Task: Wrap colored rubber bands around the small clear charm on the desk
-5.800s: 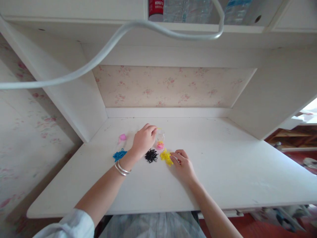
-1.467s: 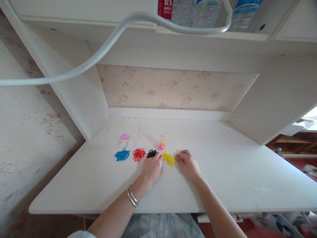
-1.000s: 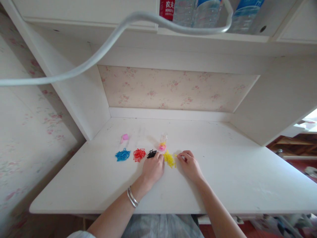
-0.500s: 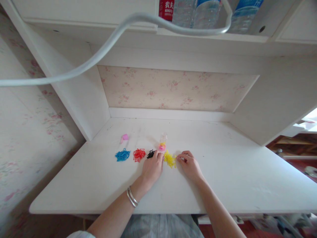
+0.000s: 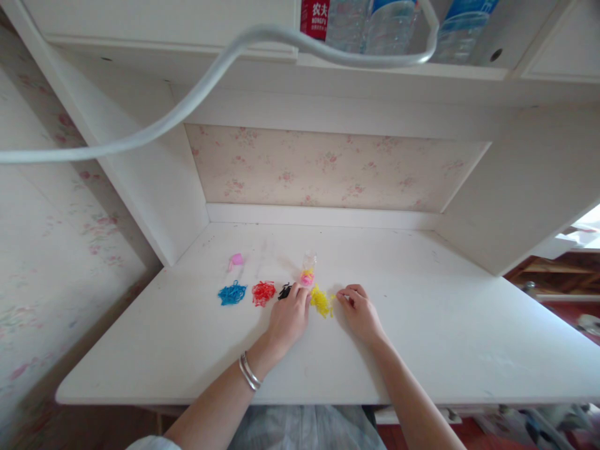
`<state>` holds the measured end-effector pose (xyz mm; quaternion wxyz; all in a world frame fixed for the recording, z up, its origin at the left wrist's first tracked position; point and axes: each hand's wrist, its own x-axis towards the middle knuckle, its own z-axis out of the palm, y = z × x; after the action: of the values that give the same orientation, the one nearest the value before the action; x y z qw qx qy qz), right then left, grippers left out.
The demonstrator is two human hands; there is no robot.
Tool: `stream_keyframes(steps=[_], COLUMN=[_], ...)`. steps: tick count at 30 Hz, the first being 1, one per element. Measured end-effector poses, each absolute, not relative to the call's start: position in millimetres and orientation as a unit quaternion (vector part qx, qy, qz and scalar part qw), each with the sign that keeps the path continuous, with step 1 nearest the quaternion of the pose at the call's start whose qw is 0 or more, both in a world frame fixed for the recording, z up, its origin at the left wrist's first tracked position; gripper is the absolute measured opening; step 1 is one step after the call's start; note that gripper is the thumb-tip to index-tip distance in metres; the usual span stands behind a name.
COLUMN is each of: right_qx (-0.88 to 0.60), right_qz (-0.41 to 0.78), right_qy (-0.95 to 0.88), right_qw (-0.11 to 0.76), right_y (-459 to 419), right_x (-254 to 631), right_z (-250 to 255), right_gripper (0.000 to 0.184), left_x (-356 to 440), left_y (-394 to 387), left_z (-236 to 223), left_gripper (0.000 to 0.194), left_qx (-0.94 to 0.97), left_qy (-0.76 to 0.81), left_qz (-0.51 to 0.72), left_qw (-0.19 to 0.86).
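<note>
Fingertips of the right hand [image 5: 359, 309] are bunched just right of the yellow pile [image 5: 319, 301], beside its loose strands in the head view; whether they grip one, I cannot tell. That pile stretches from far left to near right. Left of it, the left hand [image 5: 289, 315] is about as near, fingers bent downward, partly covering the black pile [image 5: 284, 291]; their grip is hidden. Beyond the yellow pile, slightly left, is the clear container [image 5: 308, 265]; farther left lie the red pile [image 5: 263, 293] and blue pile [image 5: 232, 292].
</note>
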<state>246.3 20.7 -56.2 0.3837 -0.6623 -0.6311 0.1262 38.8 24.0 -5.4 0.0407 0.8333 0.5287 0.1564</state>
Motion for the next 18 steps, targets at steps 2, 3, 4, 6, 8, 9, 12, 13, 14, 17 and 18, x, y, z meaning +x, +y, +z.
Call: stream_keyframes(steps=[2,3,4,6,8,9,12,13,14,17,18], right_qx=[-0.663,-0.663,-0.664,-0.663,-0.662,-0.661,-0.661,-0.664,-0.667,-0.684,-0.69], right_qz=[0.123,0.123,0.123,0.122,0.123,0.123,0.122,0.12,0.119,0.114,0.108], right_qy=[-0.631,-0.632,-0.632,-0.633,-0.634,-0.634,-0.635,-0.634,-0.633,-0.631,-0.633], right_qw=[0.383,0.382,0.381,0.381,0.38,0.381,0.381,0.378,0.375,0.347,0.335], right_y=[20.6,20.7,20.8,21.1,21.3,21.4,21.3,21.2,21.1,20.9,20.9], right_x=[246.1,246.1,246.1,246.2,246.4,246.4,246.4,246.3,246.1,246.0,246.1], right_z=[-56.3,-56.6,-57.0,-58.0,-58.8,-58.9,-58.7,-58.5,-58.4,-59.1,-59.5], right_gripper=[0.036,0.036,0.036,0.035,0.035,0.035,0.035,0.035,0.035,0.034,0.033], left_x=[38.8,38.7,38.7,38.8,38.9,38.9,38.9,38.7,38.6,38.1,38.0], left_y=[24.0,24.1,24.2,24.5,24.9,25.0,25.4,25.5,25.6,26.0,26.1], left_z=[-5.6,-5.9,-6.4,-7.5,-8.5,-8.8,-9.2,-9.2,-9.3,-10.0,-10.4], left_gripper=[0.029,0.029,0.029,0.028,0.028,0.028,0.028,0.028,0.028,0.028,0.027], left_qx=[0.831,0.831,0.831,0.832,0.833,0.832,0.83,0.83,0.83,0.831,0.831], left_qy=[0.528,0.527,0.525,0.52,0.516,0.517,0.521,0.521,0.521,0.515,0.515], left_qz=[0.166,0.172,0.178,0.188,0.193,0.194,0.19,0.191,0.192,0.201,0.202], left_qw=[0.046,0.048,0.05,0.05,0.05,0.051,0.057,0.059,0.061,0.061,0.059])
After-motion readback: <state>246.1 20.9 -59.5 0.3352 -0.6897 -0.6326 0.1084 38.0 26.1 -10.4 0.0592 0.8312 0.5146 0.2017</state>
